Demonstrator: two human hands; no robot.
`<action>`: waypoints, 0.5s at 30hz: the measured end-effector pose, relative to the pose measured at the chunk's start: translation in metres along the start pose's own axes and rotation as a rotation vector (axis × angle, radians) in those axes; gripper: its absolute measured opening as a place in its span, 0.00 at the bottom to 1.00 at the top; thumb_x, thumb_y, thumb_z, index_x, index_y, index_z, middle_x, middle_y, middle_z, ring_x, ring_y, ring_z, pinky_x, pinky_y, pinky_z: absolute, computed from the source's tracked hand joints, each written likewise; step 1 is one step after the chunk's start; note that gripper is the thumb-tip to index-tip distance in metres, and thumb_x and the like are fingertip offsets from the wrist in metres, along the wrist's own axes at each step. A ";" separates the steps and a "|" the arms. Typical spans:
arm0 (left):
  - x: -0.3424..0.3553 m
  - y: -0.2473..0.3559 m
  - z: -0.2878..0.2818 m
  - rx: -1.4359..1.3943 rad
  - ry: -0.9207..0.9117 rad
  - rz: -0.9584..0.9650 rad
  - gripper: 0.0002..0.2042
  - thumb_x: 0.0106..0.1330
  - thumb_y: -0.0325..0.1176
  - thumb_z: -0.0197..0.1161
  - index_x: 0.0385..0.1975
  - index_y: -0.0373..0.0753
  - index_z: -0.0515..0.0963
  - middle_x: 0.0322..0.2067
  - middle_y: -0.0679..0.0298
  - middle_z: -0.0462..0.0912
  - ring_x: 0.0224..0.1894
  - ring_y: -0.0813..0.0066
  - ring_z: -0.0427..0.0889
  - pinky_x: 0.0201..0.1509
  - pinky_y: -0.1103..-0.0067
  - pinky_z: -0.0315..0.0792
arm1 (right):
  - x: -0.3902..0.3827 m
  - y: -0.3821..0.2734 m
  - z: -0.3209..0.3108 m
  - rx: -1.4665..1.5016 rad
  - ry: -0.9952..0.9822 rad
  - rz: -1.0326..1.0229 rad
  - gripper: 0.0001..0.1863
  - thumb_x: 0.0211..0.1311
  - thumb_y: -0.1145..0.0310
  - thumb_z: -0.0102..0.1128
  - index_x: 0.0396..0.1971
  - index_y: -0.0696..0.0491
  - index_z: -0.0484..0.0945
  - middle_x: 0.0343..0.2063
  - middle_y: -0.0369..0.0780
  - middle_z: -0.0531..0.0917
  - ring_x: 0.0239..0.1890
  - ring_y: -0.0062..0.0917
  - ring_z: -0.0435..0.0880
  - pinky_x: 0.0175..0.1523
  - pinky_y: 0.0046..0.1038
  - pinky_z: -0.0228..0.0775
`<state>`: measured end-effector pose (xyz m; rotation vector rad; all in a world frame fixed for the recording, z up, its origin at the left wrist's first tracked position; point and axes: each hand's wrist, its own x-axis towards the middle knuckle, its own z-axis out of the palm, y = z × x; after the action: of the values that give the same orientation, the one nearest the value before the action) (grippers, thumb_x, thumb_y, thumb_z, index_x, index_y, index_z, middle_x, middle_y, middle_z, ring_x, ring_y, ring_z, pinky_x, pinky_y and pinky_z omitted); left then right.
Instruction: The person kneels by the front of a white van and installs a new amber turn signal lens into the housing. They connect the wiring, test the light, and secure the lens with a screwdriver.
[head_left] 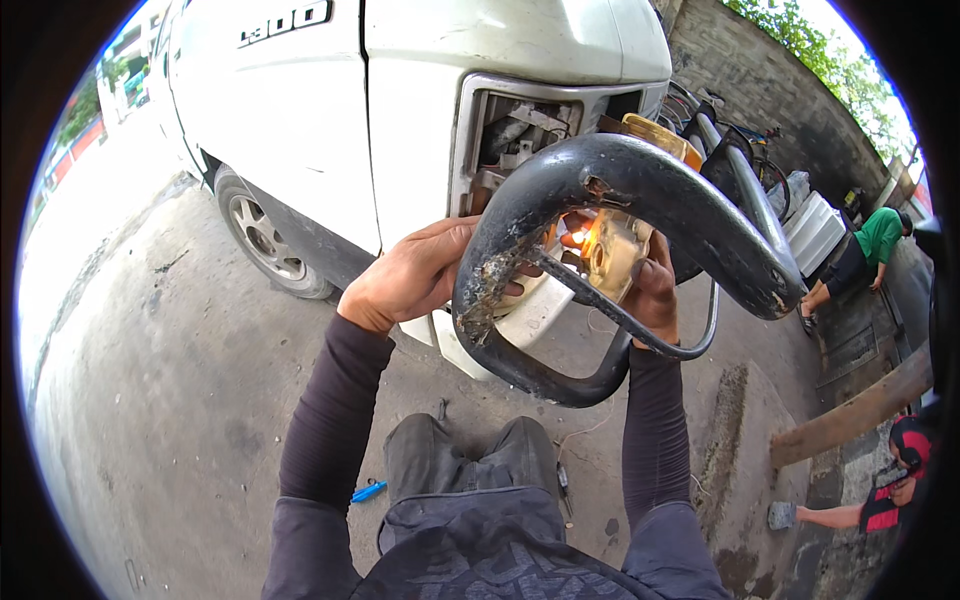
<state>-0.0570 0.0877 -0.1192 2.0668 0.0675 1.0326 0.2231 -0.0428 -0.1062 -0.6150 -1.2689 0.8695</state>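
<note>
A black tubular bumper guard (545, 180), scuffed and chipped, loops in front of the corner of a white van (500, 35). Through the loop shows a yellowed lamp housing (612, 250) with an orange glow at its left side. My right hand (655, 290) grips this housing from its right, its fingers partly behind the guard. My left hand (425, 270) reaches behind the guard's left bend; its curled fingertips come out inside the loop near the glow. What they hold is hidden. Above the hands, the van's headlight opening (525, 130) stands without its lamp, inner parts exposed.
A thin black bar (620, 315) crosses the loop. On the ground lie a blue object (369, 491) and a slim tool (564, 480) beside my legs. To the right are a wooden plank (850, 410), a person in green (875, 250) and a person in red and black (890, 490).
</note>
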 end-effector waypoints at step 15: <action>0.015 0.006 0.005 -0.277 -0.008 -0.243 0.12 0.67 0.33 0.72 0.48 0.39 0.87 0.42 0.56 0.89 0.43 0.58 0.86 0.55 0.67 0.79 | -0.002 -0.006 0.038 0.030 -0.037 -0.001 0.50 0.50 0.51 0.81 0.70 0.59 0.68 0.62 0.51 0.77 0.63 0.40 0.81 0.68 0.41 0.78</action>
<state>-0.0453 0.0860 -0.1076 1.7619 0.1585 0.8339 0.1876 -0.0504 -0.0945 -0.5767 -1.2870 0.9005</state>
